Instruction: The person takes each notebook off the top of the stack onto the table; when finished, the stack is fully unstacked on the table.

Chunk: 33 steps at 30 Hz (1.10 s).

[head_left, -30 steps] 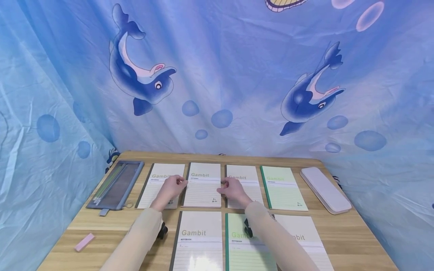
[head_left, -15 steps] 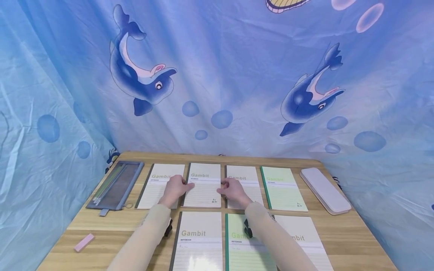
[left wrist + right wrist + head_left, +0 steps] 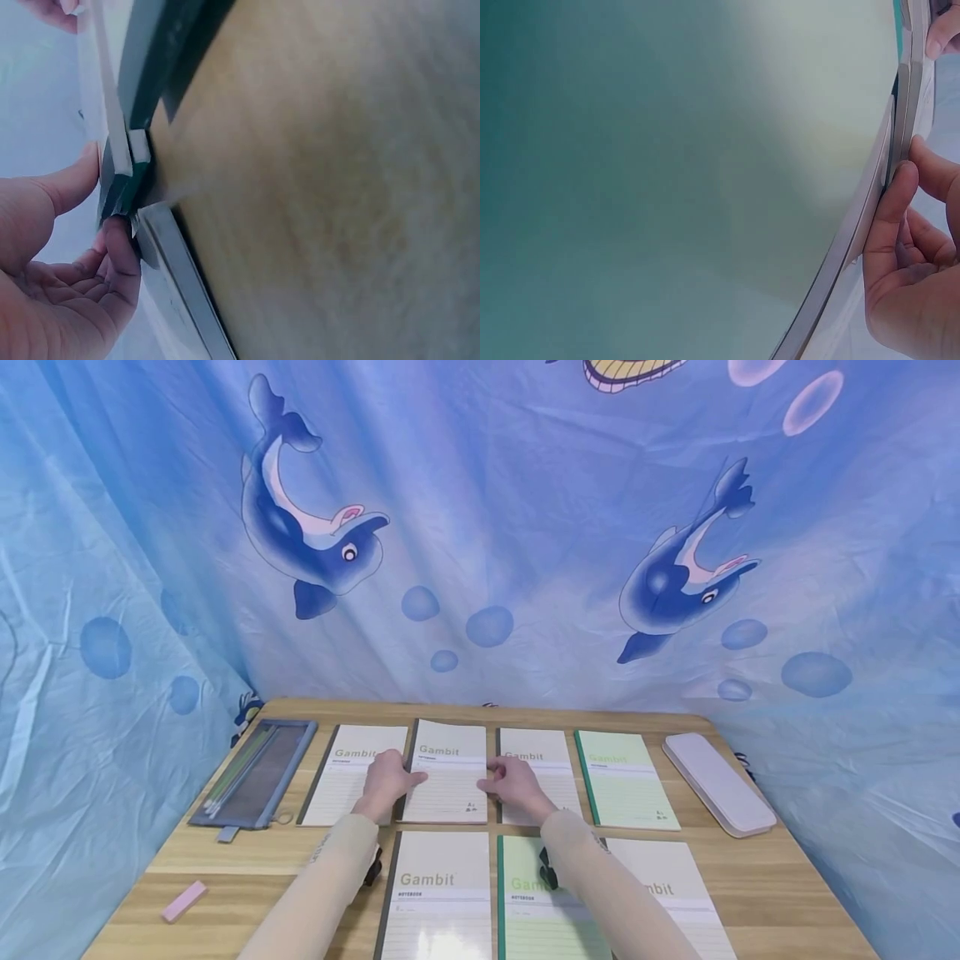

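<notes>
A white Gambit notebook (image 3: 450, 781) with a dark spine lies second from left in the back row. My left hand (image 3: 386, 783) pinches its spine side, thumb on the cover and fingers beneath, as the left wrist view shows. In that view two layers of page edges (image 3: 117, 146) sit between thumb and fingers. On the opposite side my right hand (image 3: 516, 785) pinches the right edge between thumb and index finger (image 3: 901, 184). The notebook's upper left corner looks slightly raised. Beneath my hands lie the neighbouring white notebooks, left (image 3: 330, 785) and right (image 3: 536, 739), partly covered.
A green notebook (image 3: 626, 777) and a pale pencil case (image 3: 720, 783) are at back right. In front lie a white notebook (image 3: 438, 860), a green one (image 3: 517, 935) and another white one (image 3: 697, 902). At left are a mesh pencil pouch (image 3: 258, 777) and a pink eraser (image 3: 184, 902).
My left hand has shifted right, its thumb now over the notebook's cover. The notebook's upper left corner has risen and its spine side moved slightly left. My right hand has stayed at the right edge.
</notes>
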Each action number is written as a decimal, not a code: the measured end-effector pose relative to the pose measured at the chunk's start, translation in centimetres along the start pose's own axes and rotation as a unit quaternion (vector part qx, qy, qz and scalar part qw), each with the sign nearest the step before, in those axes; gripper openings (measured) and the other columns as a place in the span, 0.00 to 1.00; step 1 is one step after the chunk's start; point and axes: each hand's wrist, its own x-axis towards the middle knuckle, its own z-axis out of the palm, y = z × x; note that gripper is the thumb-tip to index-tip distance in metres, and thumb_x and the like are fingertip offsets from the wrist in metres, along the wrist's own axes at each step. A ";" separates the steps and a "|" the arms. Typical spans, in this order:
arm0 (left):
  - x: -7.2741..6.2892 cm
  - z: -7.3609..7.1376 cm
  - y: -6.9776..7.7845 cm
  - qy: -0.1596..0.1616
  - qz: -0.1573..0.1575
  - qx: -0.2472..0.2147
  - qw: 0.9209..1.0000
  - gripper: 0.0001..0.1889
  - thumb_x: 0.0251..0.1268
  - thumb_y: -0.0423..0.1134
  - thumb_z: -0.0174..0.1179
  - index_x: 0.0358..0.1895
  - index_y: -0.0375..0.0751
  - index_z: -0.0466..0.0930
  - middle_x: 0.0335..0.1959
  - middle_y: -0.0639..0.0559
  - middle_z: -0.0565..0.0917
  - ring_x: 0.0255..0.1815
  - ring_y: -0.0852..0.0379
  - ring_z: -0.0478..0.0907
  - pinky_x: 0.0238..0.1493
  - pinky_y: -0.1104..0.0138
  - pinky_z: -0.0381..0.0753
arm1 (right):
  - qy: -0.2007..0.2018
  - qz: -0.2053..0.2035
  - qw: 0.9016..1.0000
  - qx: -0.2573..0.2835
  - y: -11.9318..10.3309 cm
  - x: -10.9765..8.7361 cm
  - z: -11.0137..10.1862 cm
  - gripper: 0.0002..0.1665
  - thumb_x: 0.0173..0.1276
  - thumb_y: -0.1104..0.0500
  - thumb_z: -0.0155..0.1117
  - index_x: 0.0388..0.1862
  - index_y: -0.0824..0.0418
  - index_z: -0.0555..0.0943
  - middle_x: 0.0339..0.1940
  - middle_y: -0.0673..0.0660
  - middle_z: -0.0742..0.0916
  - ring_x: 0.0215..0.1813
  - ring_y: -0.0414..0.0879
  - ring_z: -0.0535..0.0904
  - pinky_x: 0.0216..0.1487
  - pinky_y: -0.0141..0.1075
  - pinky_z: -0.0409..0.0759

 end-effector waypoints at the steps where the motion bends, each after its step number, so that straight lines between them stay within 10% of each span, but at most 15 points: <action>1: 0.0 -0.1 0.0 -0.002 -0.003 -0.007 1.000 0.15 0.57 0.41 0.73 0.23 0.36 0.78 0.14 0.52 0.72 0.16 0.58 0.65 0.20 0.66 0.64 | 0.001 -0.003 1.000 -0.003 0.0 0.0 0.0 0.28 0.66 0.56 0.71 0.61 0.68 0.78 0.25 0.52 0.79 0.21 0.42 0.77 0.26 0.33 0.72; 9: 0.3 -1.4 -1.0 -0.014 -0.009 -0.025 1.000 0.18 0.57 0.41 0.72 0.20 0.36 0.74 0.12 0.56 0.64 0.15 0.59 0.60 0.20 0.67 0.62 | 0.002 -0.016 1.000 -0.026 -0.4 -0.2 -0.3 0.26 0.65 0.60 0.71 0.59 0.70 0.78 0.25 0.52 0.80 0.22 0.41 0.76 0.27 0.33 0.74; 18: -0.2 -3.2 -2.4 -0.015 -0.015 -0.042 0.999 0.23 0.62 0.40 0.66 0.49 0.23 0.70 0.42 0.34 0.77 0.41 0.41 0.76 0.44 0.50 0.76 | 0.002 -0.022 0.999 -0.025 -0.6 -0.5 -0.3 0.26 0.64 0.62 0.71 0.59 0.71 0.78 0.23 0.51 0.79 0.21 0.41 0.75 0.27 0.33 0.73; 33: -1.2 -6.8 -4.1 0.001 -0.057 -0.124 0.991 0.20 0.64 0.39 0.66 0.46 0.31 0.67 0.41 0.37 0.72 0.38 0.44 0.70 0.37 0.59 0.70 | 0.001 -0.019 1.000 -0.013 -0.5 -0.4 -0.2 0.26 0.64 0.63 0.71 0.59 0.72 0.78 0.24 0.52 0.79 0.22 0.41 0.75 0.27 0.33 0.73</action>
